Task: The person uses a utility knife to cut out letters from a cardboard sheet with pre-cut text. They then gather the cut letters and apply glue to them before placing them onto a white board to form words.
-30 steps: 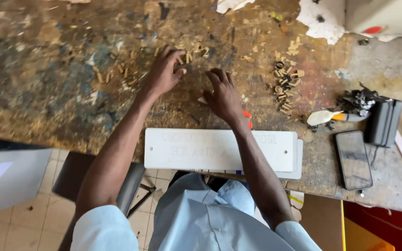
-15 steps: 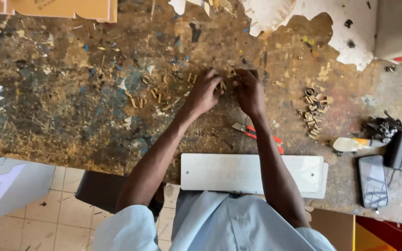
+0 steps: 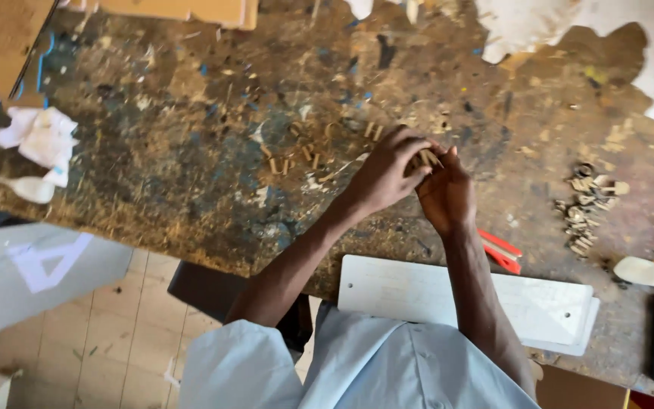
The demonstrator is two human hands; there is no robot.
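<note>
Between both hands, pressed together over the stained wooden workbench (image 3: 191, 189), sit a few small tan wooden letter pieces (image 3: 424, 159). Left hand (image 3: 387, 170) and right hand (image 3: 444, 193) both pinch them tight. More small tan letters (image 3: 297, 155) lie just left. Nearer the person lies a flat white board (image 3: 433, 291).
</note>
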